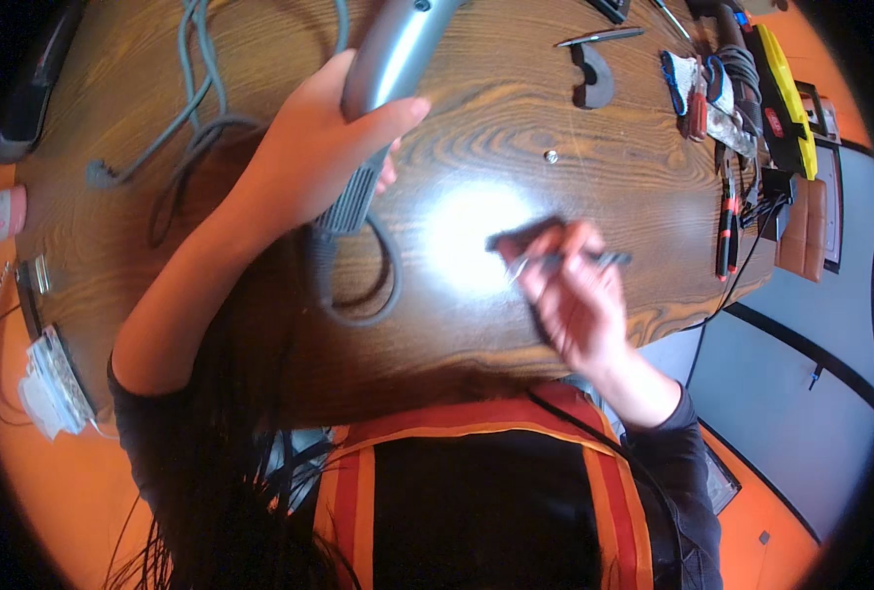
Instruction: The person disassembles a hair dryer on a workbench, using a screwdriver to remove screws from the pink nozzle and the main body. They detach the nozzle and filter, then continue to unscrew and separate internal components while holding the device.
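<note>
My left hand [329, 138] is wrapped round a grey tube-shaped corded appliance [398, 59], tilted over the table. Its ribbed lower end [351, 200] leads into a grey cord [398, 275] that loops on the wood. To the right of a bright glare patch, my right hand [580, 290] pinches a slim dark tool [609, 259] with a shiny thin part at its other end; blur hides its exact kind. Beyond that hand lies a small silvery piece [552, 155]. Farther off is a dark curved piece [592, 79], near a slim pointed metal tool [609, 36].
Gloves [683, 74], a red screwdriver [698, 108], red-black pliers [727, 226] and a yellow-black case [786, 93] crowd the right edge of the wooden table [476, 128]. More grey cord [196, 79] lies at the left. A white packet [54, 388] sits beyond the left edge.
</note>
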The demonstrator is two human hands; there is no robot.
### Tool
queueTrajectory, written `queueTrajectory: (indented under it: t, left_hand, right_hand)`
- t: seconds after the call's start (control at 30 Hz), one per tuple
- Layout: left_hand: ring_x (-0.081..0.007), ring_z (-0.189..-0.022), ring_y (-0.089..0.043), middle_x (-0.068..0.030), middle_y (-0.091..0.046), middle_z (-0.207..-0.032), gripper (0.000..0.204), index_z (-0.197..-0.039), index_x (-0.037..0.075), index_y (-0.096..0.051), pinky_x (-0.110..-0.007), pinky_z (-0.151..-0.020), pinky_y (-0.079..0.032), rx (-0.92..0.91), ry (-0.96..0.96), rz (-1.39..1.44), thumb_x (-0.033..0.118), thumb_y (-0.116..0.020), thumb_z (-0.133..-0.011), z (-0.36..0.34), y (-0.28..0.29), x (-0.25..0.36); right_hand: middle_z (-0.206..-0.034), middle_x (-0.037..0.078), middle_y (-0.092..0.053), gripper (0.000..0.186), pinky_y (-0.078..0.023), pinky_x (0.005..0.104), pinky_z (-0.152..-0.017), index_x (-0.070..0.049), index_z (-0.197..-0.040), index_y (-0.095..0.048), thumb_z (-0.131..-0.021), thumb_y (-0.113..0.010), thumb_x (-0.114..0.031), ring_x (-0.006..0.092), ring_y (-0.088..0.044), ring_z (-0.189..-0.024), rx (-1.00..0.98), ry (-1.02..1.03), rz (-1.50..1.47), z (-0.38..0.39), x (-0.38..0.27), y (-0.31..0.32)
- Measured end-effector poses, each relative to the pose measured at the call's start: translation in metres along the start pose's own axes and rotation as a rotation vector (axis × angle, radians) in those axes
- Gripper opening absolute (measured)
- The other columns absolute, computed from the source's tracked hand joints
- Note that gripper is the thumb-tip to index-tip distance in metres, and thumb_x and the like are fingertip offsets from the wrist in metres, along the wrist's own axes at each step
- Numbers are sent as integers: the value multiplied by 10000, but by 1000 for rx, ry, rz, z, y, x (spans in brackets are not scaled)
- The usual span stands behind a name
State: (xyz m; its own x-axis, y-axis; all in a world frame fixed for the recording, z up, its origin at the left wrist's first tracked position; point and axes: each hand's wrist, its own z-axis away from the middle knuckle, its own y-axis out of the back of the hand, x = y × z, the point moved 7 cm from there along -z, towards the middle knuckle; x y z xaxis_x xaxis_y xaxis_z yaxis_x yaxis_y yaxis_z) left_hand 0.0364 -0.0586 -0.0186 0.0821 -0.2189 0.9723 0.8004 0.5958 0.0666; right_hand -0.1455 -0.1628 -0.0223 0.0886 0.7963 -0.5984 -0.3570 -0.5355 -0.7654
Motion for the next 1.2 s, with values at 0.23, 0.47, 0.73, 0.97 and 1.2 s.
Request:
queueTrajectory:
  t: [0.23, 0.47, 0.73, 0.97, 1.2]
  left_hand:
    - [-111, -547, -531, -53, -528, -688, 363, -1043, -23, -443, -234, -520, -442, 22, 105, 124, 188, -607, -799, 3, -1, 0]
    - [-136, -547, -525, -82, -513, -733, 519, -1158, -31, -360, -261, -522, -445, 73, 210, 180, 178, -623, -762, 6, -1, 0]
    - [-140, -575, -536, -82, -522, -746, 515, -1162, -27, -355, -257, -544, -448, 69, 242, 169, 145, -627, -761, 6, 2, -4]
    - [-146, -585, -538, -89, -518, -772, 549, -1202, -29, -334, -268, -550, -455, 65, 244, 153, 127, -625, -764, 5, 3, -5]
    - [-145, -585, -539, -92, -521, -786, 562, -1214, -30, -326, -269, -549, -457, 74, 240, 181, 131, -626, -766, 6, 2, -6]
  right_hand:
    - [-920, 182, -569, 96, -413, 408, -917, -31, -865, -454, -837, -545, -47, 239, -583, -899, -327, 24, 279, -26, -20, 2]
    - [-931, 164, -576, 84, -490, 320, -779, -13, -868, -451, -843, -531, -19, 204, -594, -854, -364, 45, 407, -76, -36, 19]
    - [-925, 164, -604, 95, -484, 336, -758, -7, -885, -526, -806, -578, -18, 204, -607, -822, -310, 569, 934, -70, -110, -12]
    - [-773, 81, -645, 108, -508, 232, -535, -18, -915, -601, -853, -543, -84, 129, -628, -616, -12, 638, 1549, -75, -160, 1]
    - [-945, 94, -631, 127, -510, 341, -728, -90, -801, -572, -725, -661, -138, 266, -603, -901, -425, 721, 1943, -94, -113, -9]
